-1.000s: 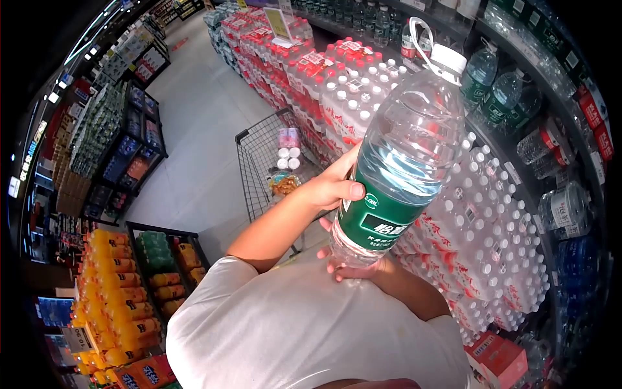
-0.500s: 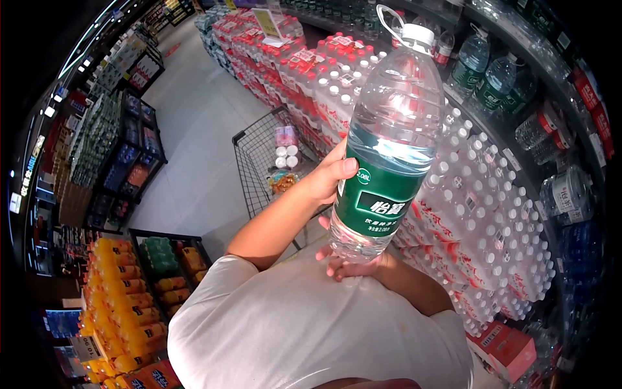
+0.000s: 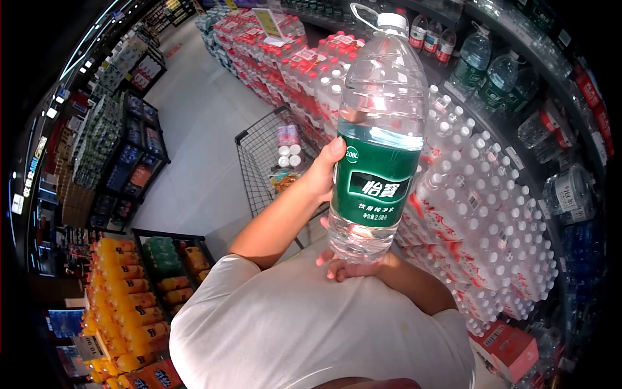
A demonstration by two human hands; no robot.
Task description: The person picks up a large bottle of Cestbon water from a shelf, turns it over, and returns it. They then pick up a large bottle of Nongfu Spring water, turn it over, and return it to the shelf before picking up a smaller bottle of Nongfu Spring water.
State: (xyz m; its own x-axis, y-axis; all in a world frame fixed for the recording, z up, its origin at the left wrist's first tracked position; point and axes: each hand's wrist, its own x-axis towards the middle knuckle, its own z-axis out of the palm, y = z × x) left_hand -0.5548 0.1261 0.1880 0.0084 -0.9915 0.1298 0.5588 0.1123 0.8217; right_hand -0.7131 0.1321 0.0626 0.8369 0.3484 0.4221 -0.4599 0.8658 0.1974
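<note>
A large clear water bottle (image 3: 382, 110) with a green label, white cap and carrying loop stands nearly upright before my chest. My left hand (image 3: 327, 170) wraps around its left side, the thumb lying on the label's edge and the other fingers hidden behind. Under the base is my right hand (image 3: 346, 267), its curled fingertips showing and its palm hidden by the bottle; it holds the bottle from below. The label (image 3: 376, 185) faces me, and the water reaches a little above it.
A wire shopping cart (image 3: 256, 152) with a few packs stands beyond my left arm. Stacked shrink-wrapped water packs (image 3: 466, 207) rise close on the right, before shelves of large bottles (image 3: 495, 78). Orange drink bottles (image 3: 126, 285) stand at left along the aisle floor (image 3: 188, 97).
The bottle has shifted slightly left and turned more upright, with its label facing me more squarely. Both hands stay on it.
</note>
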